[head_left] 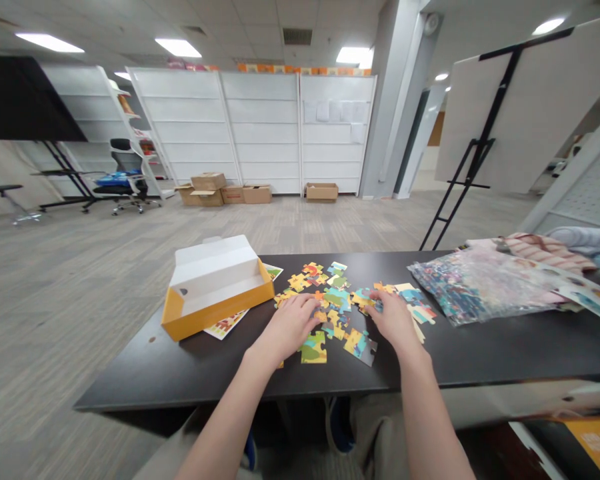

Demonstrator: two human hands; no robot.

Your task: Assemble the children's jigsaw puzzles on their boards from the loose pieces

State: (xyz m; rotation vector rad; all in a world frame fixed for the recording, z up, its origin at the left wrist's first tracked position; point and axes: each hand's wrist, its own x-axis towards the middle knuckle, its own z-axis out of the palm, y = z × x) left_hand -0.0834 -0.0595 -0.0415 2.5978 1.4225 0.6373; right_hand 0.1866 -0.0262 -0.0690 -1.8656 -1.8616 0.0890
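Colourful jigsaw puzzle pieces (337, 298) lie loosely spread on the black table. My left hand (294, 321) rests palm down over the left part of the spread, its thumb apart from the fingers, which touch pieces and hide some of them. At the right part, my right hand (393, 316) has thumb and fingers at the edge of a yellow and blue puzzle piece (363, 298), seemingly pinching it. Closer to me lie a green puzzle piece (313, 348) and a yellow, blue and grey puzzle piece (361, 347), both apart from my hands.
An open yellow box (220, 308) with a white inside stands at the left, on a printed card (227, 325). Right of the pieces lies a clear plastic bag (485, 283) with colourful contents, beside striped cloth (550, 251). The table's front edge (230, 403) runs above my legs.
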